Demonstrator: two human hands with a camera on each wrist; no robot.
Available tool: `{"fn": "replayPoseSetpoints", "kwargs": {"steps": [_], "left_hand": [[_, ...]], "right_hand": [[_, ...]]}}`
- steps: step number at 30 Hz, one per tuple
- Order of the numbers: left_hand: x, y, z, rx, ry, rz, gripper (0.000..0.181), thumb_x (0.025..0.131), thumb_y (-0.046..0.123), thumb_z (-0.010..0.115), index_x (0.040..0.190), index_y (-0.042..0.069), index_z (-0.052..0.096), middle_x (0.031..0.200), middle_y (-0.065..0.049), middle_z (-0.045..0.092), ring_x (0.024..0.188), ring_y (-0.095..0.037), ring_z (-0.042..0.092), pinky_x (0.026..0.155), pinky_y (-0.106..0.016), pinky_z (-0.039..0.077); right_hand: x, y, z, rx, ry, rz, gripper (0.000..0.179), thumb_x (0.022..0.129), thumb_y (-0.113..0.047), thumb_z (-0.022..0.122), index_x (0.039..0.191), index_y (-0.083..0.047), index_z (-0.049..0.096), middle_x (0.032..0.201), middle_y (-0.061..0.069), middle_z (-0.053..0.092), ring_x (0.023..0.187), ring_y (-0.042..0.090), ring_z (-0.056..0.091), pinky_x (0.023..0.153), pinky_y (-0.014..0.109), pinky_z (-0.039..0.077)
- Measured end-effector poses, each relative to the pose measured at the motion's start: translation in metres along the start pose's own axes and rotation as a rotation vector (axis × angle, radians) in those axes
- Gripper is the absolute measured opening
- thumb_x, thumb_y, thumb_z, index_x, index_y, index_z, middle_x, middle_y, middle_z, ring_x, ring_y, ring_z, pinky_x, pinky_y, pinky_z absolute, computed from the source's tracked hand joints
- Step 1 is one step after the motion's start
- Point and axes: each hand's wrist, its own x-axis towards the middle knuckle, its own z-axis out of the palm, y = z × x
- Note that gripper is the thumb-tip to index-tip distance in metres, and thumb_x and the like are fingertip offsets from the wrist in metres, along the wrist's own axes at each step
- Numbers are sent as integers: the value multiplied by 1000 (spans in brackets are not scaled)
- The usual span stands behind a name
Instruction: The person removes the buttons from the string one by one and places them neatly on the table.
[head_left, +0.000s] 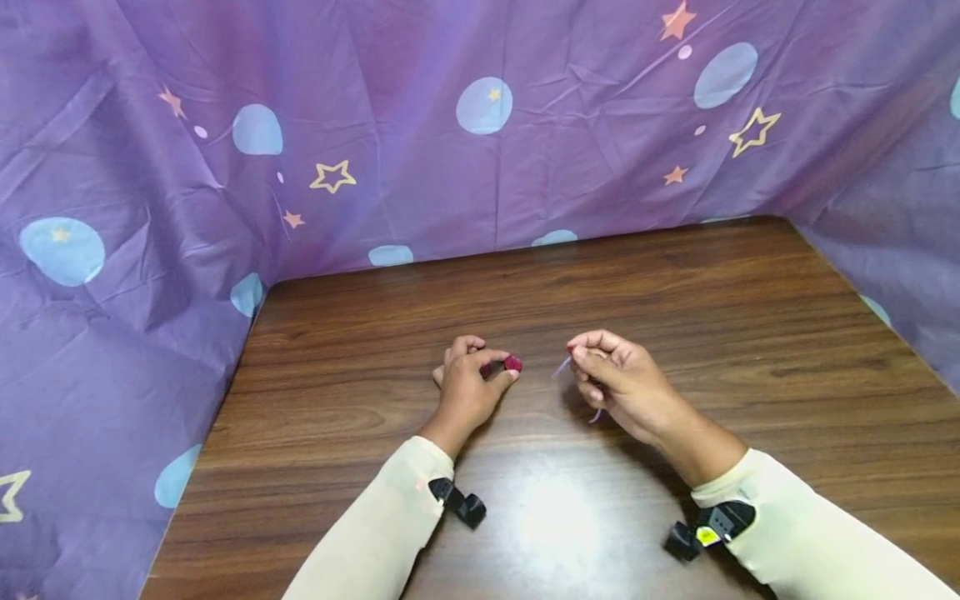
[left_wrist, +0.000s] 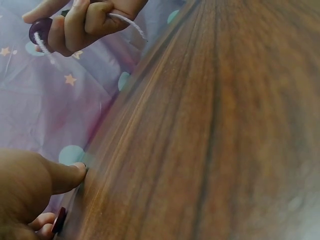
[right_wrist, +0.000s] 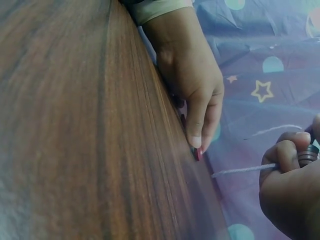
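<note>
In the head view, my left hand (head_left: 468, 379) pinches a small flat red bead (head_left: 513, 363) between thumb and forefinger, low over the wooden table (head_left: 360, 333). A dark red disc (left_wrist: 60, 220) shows by the curled fingers in the left wrist view. Across from it, my right hand (head_left: 626, 379) is raised and holds a pale string (head_left: 561, 367). A dark red round bead (left_wrist: 40, 31) sits on that string at the fingertips, with a short end sticking out. In the right wrist view, several stacked discs (right_wrist: 308, 156), brown and greenish, show in the same hand, partly hidden by fingers.
A purple cloth (head_left: 420, 167) with stars and blue spots hangs behind the table and along both sides. Black strapped devices sit on the left wrist (head_left: 459, 502) and the right wrist (head_left: 708, 529). Bright glare (head_left: 558, 521) lies on the near tabletop.
</note>
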Motion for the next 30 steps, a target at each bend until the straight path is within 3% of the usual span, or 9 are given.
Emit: {"fn": "replayPoseSetpoints", "kwargs": {"steps": [7,20,30], "left_hand": [[0,0,-1,14,-5,-1,28,87,25,92,114,16,87,138,-11,64,132,-33,56,103,-57,32],[-1,1,-1,44,-23,-8,29,90,26,91,117,16,86,139,-10,63,133,-33,54,102,-56,33],[-1,2,-1,42,-19,-14,29,90,25,89,117,17,86,140,-10,63,135,-33,54,103,-57,32]], "right_hand": [[0,-1,0,-18,28,34,26,106,3,63,113,-20,73,86,-12,68,59,3,51,54,16,41],[0,-1,0,-65,73,34,26,97,3,75,113,-17,75,91,-8,75,57,3,52,51,16,42],[0,-4,2,-59,86,22,26,95,4,75,111,-16,75,90,-7,76,57,4,52,50,16,42]]}}
